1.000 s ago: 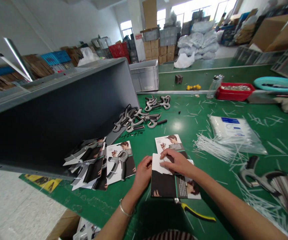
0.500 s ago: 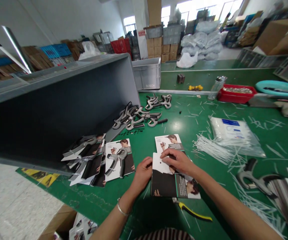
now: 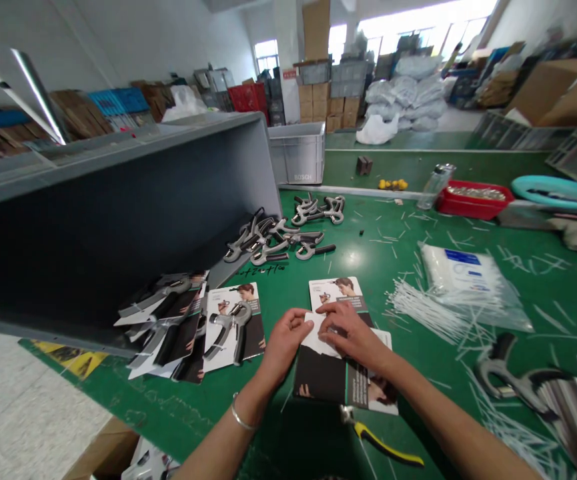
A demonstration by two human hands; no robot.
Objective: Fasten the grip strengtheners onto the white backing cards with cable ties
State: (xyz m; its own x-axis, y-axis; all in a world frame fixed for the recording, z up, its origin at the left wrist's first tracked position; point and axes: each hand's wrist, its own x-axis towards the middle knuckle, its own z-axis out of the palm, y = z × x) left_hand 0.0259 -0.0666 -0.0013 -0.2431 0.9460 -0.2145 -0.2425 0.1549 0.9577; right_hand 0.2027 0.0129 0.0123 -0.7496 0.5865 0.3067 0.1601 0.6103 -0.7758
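Note:
A printed cardboard backing card [image 3: 321,380] lies in front of me, white at its top and black below. My left hand [image 3: 285,340] pinches its upper left corner, thumb on the face. On the card's white part rest the bent, parted fingers of my right hand [image 3: 353,337]; part of the card is hidden under them. Another backing card [image 3: 335,285] shows just beyond. Below the near edge lie yellow-handled pliers [image 3: 383,445]. Left of my hands, a grey hand grip strengthener [image 3: 231,327] sits on a card [image 3: 255,337].
A grey bin [image 3: 168,173] lies on its side at left, with loose hand grips [image 3: 273,237] by its mouth. White cable ties [image 3: 423,303] and their bag [image 3: 468,273] lie right. Another hand grip [image 3: 513,373] and stacked cards [image 3: 568,407] are at far right.
My left hand has come up onto the card's corner, its thumb now over the face. The card has shifted slightly left and nearer. My right fingers have spread apart on it.

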